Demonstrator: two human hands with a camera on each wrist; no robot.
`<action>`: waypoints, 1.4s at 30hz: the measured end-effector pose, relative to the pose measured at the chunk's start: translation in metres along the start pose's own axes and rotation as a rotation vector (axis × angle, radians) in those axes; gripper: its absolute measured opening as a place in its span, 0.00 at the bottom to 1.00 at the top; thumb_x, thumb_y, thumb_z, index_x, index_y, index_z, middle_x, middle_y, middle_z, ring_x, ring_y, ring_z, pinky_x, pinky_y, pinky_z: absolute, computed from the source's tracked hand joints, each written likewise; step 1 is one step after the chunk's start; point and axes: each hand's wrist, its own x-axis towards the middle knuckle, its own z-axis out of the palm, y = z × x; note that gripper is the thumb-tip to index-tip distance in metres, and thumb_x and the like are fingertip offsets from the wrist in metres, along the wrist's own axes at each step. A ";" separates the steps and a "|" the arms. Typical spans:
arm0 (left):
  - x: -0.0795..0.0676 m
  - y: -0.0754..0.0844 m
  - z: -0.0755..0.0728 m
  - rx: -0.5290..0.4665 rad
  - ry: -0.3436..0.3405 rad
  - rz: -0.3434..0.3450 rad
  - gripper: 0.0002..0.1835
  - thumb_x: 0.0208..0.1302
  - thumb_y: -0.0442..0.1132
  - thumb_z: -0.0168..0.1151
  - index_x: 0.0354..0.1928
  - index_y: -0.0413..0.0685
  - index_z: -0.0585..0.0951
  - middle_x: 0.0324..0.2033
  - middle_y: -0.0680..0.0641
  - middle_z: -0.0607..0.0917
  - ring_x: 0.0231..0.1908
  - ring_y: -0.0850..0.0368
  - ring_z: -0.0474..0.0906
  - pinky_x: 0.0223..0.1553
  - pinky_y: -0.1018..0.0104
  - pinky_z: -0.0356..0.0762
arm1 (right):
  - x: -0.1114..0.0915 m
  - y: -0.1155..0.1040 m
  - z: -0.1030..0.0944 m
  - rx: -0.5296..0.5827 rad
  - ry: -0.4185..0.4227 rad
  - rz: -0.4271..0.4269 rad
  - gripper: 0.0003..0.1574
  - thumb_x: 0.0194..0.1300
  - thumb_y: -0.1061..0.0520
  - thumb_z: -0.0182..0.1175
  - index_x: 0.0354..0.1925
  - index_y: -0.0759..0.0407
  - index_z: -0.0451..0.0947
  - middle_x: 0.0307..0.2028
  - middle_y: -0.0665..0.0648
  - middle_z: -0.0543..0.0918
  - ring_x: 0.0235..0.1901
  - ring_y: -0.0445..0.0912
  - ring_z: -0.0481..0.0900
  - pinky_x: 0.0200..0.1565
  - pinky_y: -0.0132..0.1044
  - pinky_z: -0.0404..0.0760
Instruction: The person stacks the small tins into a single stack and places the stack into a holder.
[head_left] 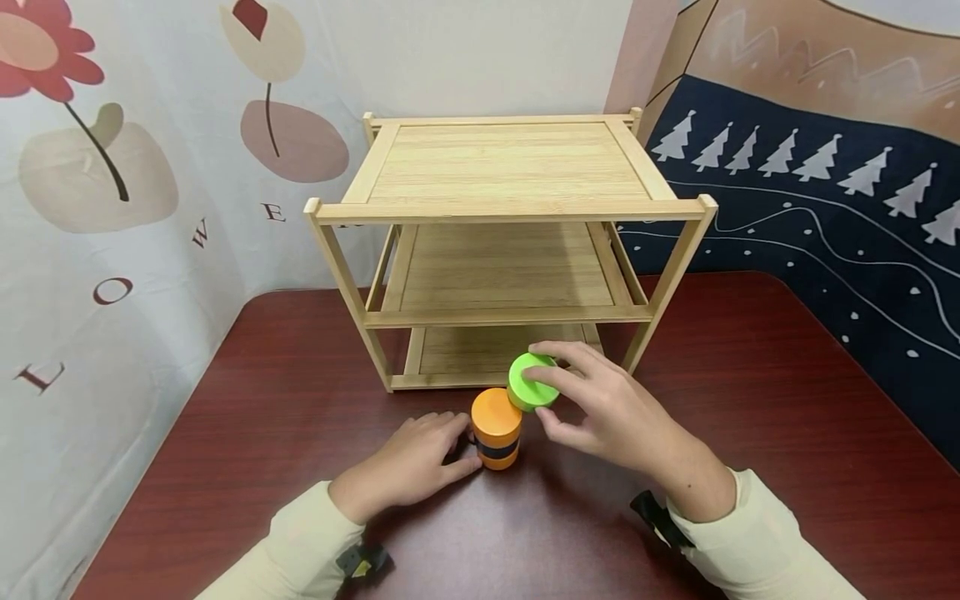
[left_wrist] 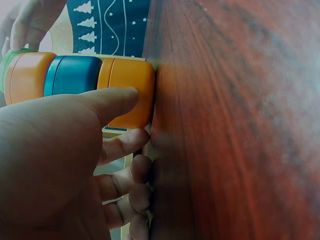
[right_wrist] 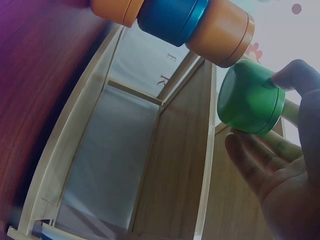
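Note:
A stack of three small lidded jars stands upright on the table. The bottom orange jar (left_wrist: 137,80) touches the tabletop, a blue jar (right_wrist: 172,20) sits in the middle, and a second orange jar (head_left: 496,412) is on top. My left hand (head_left: 416,458) rests low beside the stack, thumb and index finger curved about the bottom jar. With thumb and fingers, my right hand (head_left: 615,408) grips a green jar (head_left: 533,382). It is tilted, its lower edge right at the top orange jar's rim.
Just behind the stack stands a three-tier wooden shelf (head_left: 510,208) on the dark red table (head_left: 247,400). A printed cloth (head_left: 180,167) hangs at the left and back, and a dark tree-patterned cloth (head_left: 810,225) at the right.

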 end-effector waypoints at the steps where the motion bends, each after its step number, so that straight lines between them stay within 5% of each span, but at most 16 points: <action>1: 0.000 0.000 0.000 0.000 0.000 -0.001 0.14 0.66 0.56 0.63 0.43 0.56 0.76 0.26 0.59 0.72 0.32 0.61 0.69 0.35 0.60 0.67 | 0.000 0.000 0.000 -0.002 0.000 -0.003 0.26 0.52 0.60 0.69 0.52 0.55 0.81 0.56 0.60 0.80 0.53 0.52 0.81 0.48 0.45 0.83; 26: 0.001 0.000 0.000 -0.006 -0.021 -0.015 0.15 0.67 0.55 0.63 0.45 0.55 0.76 0.26 0.58 0.72 0.33 0.60 0.69 0.36 0.58 0.68 | 0.001 -0.006 0.000 -0.011 -0.010 -0.017 0.24 0.54 0.59 0.68 0.51 0.54 0.81 0.57 0.60 0.79 0.55 0.51 0.78 0.50 0.42 0.82; 34: 0.000 0.000 -0.001 -0.007 -0.021 -0.014 0.15 0.66 0.55 0.64 0.44 0.55 0.76 0.26 0.58 0.72 0.32 0.60 0.69 0.36 0.59 0.68 | 0.001 -0.006 0.001 -0.024 0.014 -0.028 0.24 0.54 0.59 0.68 0.52 0.54 0.80 0.57 0.61 0.79 0.44 0.50 0.84 0.41 0.38 0.84; 42: 0.000 0.000 -0.001 -0.004 -0.026 -0.021 0.15 0.67 0.56 0.63 0.44 0.56 0.76 0.26 0.59 0.71 0.32 0.60 0.69 0.36 0.59 0.67 | 0.001 -0.007 0.002 -0.019 0.035 -0.062 0.24 0.55 0.59 0.68 0.52 0.55 0.81 0.56 0.62 0.79 0.43 0.50 0.85 0.39 0.38 0.84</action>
